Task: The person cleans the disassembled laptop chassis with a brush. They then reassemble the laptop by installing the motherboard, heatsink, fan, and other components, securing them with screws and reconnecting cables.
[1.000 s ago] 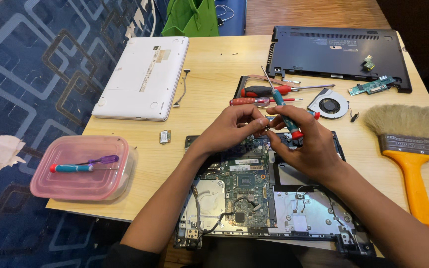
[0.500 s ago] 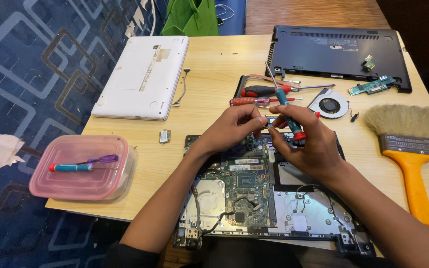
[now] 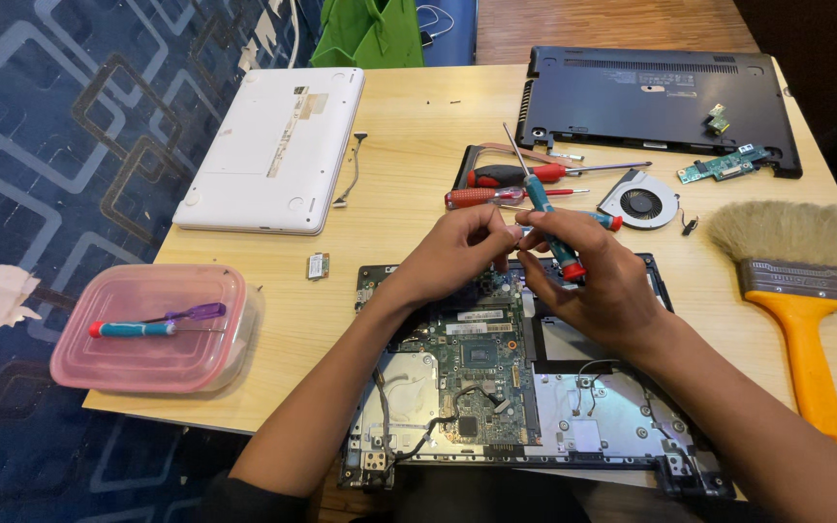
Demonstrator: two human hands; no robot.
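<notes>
Work in hand: a slim teal-handled screwdriver with a red end (image 3: 552, 225) is being held above the opened black laptop base (image 3: 520, 373), at the near edge of the wooden tabletop (image 3: 409, 145).
Right hand (image 3: 598, 281): fingers are being wrapped around the handle.
Left hand (image 3: 457, 250): fingertips are being pinched together beside the shaft; whether something small is being pinched cannot be told.
Done: the dark bottom cover (image 3: 656, 102), round fan (image 3: 639, 201) and small green boards (image 3: 726, 165) are lying removed near the far edge.
Left: the green mainboard (image 3: 481, 353) is judged as not yet lifted out.

Both forearms bare to the elbow; left hand (image 3: 457, 254) and right hand (image 3: 601, 286) ungloved, without rings or watch.
</notes>
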